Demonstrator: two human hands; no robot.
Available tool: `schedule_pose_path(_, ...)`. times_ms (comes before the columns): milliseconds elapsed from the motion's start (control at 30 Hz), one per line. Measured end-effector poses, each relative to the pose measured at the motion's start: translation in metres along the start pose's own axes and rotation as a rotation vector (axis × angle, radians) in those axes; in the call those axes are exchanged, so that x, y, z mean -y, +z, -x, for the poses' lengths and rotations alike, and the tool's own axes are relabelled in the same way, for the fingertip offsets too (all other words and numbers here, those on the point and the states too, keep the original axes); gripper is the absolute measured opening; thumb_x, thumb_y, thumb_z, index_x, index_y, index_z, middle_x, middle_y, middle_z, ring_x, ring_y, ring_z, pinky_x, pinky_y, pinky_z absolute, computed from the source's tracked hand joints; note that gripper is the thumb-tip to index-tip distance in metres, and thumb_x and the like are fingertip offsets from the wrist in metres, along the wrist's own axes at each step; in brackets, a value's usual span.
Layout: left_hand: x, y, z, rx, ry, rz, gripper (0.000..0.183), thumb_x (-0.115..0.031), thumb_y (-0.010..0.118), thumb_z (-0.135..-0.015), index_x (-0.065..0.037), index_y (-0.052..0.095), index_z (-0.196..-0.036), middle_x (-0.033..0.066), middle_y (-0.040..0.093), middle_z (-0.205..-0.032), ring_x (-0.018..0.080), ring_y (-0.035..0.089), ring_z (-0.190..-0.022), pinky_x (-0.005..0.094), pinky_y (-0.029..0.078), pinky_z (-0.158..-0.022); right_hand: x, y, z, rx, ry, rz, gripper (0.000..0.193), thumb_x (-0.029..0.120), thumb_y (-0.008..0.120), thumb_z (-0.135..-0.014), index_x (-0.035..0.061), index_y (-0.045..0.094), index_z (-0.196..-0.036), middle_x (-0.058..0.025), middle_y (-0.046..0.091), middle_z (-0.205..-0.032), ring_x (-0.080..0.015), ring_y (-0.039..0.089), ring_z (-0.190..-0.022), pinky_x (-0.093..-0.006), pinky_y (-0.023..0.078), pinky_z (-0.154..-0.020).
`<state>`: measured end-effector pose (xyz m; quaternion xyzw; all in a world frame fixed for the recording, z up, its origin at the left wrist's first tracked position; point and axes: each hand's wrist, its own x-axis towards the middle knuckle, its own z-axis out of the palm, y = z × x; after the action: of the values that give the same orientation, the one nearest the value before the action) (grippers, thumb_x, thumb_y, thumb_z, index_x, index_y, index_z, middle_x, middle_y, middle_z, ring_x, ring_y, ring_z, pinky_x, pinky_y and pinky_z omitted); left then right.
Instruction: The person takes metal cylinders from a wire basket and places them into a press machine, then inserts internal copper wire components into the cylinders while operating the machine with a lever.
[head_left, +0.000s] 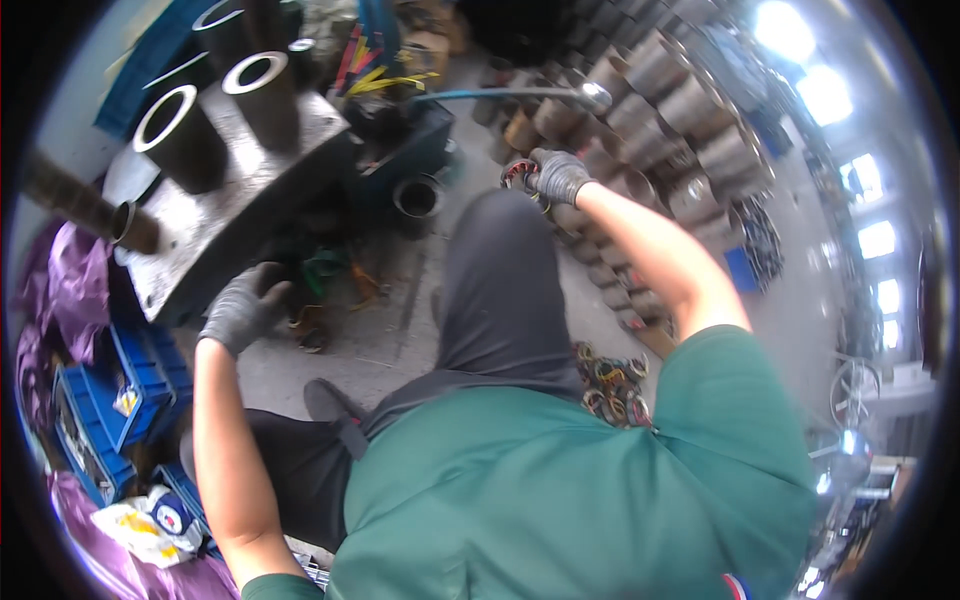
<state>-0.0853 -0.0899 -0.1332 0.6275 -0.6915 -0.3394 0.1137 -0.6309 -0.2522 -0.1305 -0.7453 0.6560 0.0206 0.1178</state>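
My right hand [562, 177], in a grey work glove, reaches forward beyond my knee. Its fingers are closed on a small wound motor stator [519, 175] with reddish windings. Just past that hand stand rows of metal cylinders [640, 120]. My left hand [243, 308], gloved the same way, hovers beside the front edge of a metal-topped bench [180, 235]. Its thumb and fingers are apart, with nothing seen between them. Several similar stators with coloured wires [612, 385] lie heaped on the floor to the right of my lap.
Two thick-walled dark cylinders [185, 145] [268, 105] stand on the bench, near a long pipe [75, 195]. A blue-handled rod [510, 94] juts across the far side. Blue bins [140, 375] and purple sheeting [80, 280] crowd the left. An open tube [417, 197] stands beyond my knee.
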Motion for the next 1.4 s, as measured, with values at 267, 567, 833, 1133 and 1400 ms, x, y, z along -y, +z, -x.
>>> schedule_pose_path(267,0.016,0.030,0.004,0.044,-0.020,-0.018,0.040,-0.028,0.067,-0.100,-0.005,0.066,-0.133,0.0217,0.073,-0.119,0.0366,0.070,-0.109,0.0413,0.055,-0.095,-0.168,0.215,0.249,0.217,0.677,-0.188,0.055,0.055,0.072,-0.089,0.0067,0.076,-0.115,-0.0233,0.074,-0.118,-0.0381,0.072,-0.111,-0.0439,0.056,-0.096)
schedule_pose_path(567,0.047,0.057,0.004,0.243,-0.208,0.007,0.044,-0.018,0.067,-0.101,0.001,0.061,-0.141,0.0200,0.073,-0.129,0.0290,0.069,-0.119,0.0366,0.051,-0.103,-0.142,0.274,0.436,0.540,0.701,-0.189,0.071,0.042,0.067,-0.094,0.0200,0.045,-0.158,-0.0250,0.071,-0.126,-0.0415,0.070,-0.115,-0.0479,0.055,-0.098)
schedule_pose_path(833,0.073,0.069,0.001,0.207,-0.264,0.040,0.042,-0.018,0.068,-0.101,0.001,0.063,-0.138,0.0173,0.073,-0.128,0.0268,0.069,-0.115,0.0349,0.051,-0.102,-0.124,0.293,0.445,0.643,0.617,-0.114,0.079,0.044,0.067,-0.094,0.0110,0.039,-0.160,-0.0265,0.074,-0.116,-0.0424,0.073,-0.107,-0.0521,0.056,-0.090)
schedule_pose_path(1133,0.114,0.072,0.006,0.170,-0.255,0.104,0.036,-0.019,0.069,-0.101,-0.001,0.066,-0.132,0.0158,0.075,-0.121,0.0249,0.068,-0.108,0.0362,0.052,-0.097,-0.144,0.310,0.353,0.448,0.848,-0.265,0.078,0.059,0.072,-0.090,0.0039,0.057,-0.143,-0.0277,0.071,-0.125,-0.0415,0.070,-0.115,-0.0475,0.056,-0.097)
schedule_pose_path(1400,0.073,0.064,0.007,0.141,-0.240,0.014,0.039,-0.023,0.068,-0.100,-0.001,0.067,-0.132,0.0179,0.076,-0.119,0.0291,0.069,-0.106,0.0383,0.052,-0.097,-0.170,0.348,0.319,0.722,0.797,-0.214,0.098,0.062,0.072,-0.089,0.0061,0.038,-0.162,-0.0199,0.041,-0.165,-0.0326,0.042,-0.152,-0.0398,0.038,-0.123)
